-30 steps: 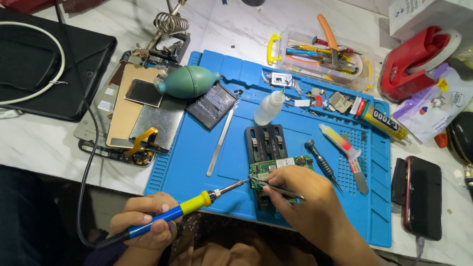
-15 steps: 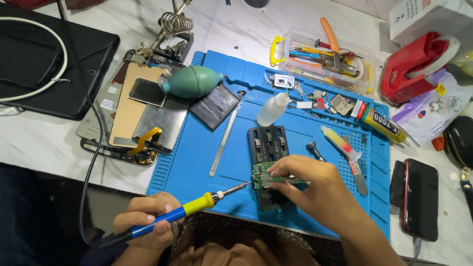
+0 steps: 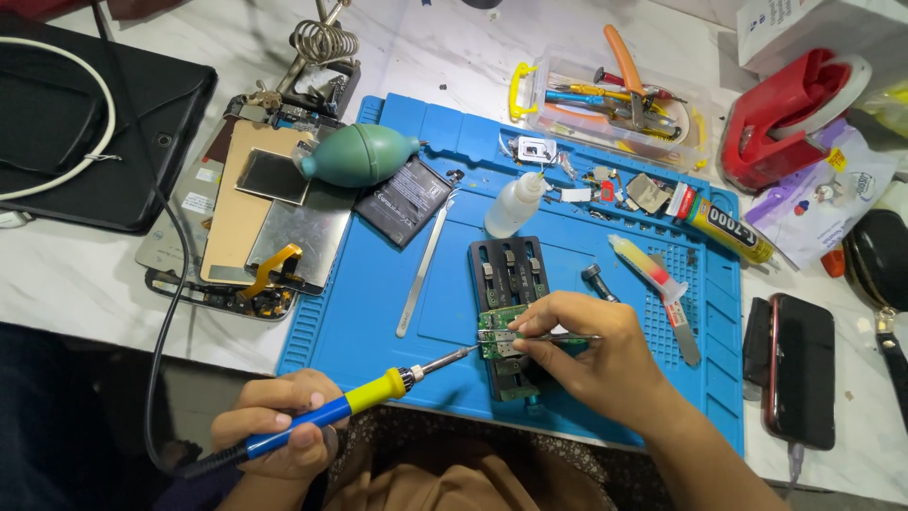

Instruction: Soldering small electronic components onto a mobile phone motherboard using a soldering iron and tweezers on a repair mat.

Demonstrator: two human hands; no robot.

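Observation:
A small green circuit board (image 3: 501, 331) sits clamped in a black holder (image 3: 509, 274) on the blue work mat (image 3: 378, 312). My left hand (image 3: 274, 431) grips a soldering iron (image 3: 359, 397) with a blue and yellow handle, its metal tip pointing right and almost touching the board's left edge. My right hand (image 3: 591, 355) pinches metal tweezers (image 3: 530, 336) whose tips rest on the board.
Flat metal tweezers (image 3: 427, 260), a white dropper bottle (image 3: 514, 203), a green air blower (image 3: 364, 154), a phone battery (image 3: 409, 199) and a syringe (image 3: 648, 270) lie on the mat. Opened phone parts (image 3: 255, 227) and a black tablet (image 3: 95, 132) sit left; a phone (image 3: 802, 369) lies right.
The view has shifted slightly. My right hand has moved a little up and left over the board with the tweezers. The iron's tip stays close to the board's left edge.

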